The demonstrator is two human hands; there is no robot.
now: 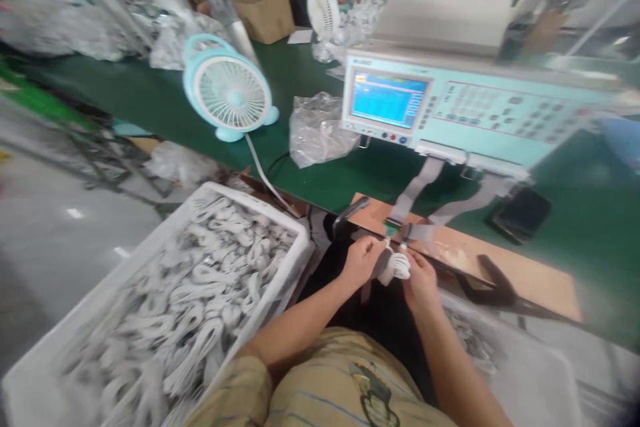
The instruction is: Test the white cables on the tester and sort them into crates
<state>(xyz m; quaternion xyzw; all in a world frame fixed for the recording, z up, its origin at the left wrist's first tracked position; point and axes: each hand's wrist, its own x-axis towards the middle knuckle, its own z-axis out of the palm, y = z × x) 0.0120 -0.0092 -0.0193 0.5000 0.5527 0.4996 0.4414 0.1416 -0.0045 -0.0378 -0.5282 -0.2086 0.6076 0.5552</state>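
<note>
Between my two hands hangs a coiled white cable (399, 265), just below the front edge of a wooden board. My left hand (361, 259) is closed, its fingers pinching one end of the cable close to a small green circuit board (391, 229). On the other side, my right hand (421, 275) has its fingers closed on the coil's right side, near a dark connector (407, 232). Grey ribbon cables (419, 188) run from these connectors up to a tester with a lit blue screen (389, 101). Whether the cable ends sit inside the connectors is too small to tell.
A white crate (257, 203) full of coiled cables stands at my left; another crate (537, 347) is under the board at right. The wooden board (530, 280) has black clamps. A light-blue fan (233, 90), a plastic bag (323, 133) and a black phone-like object (521, 212) rest on the green table.
</note>
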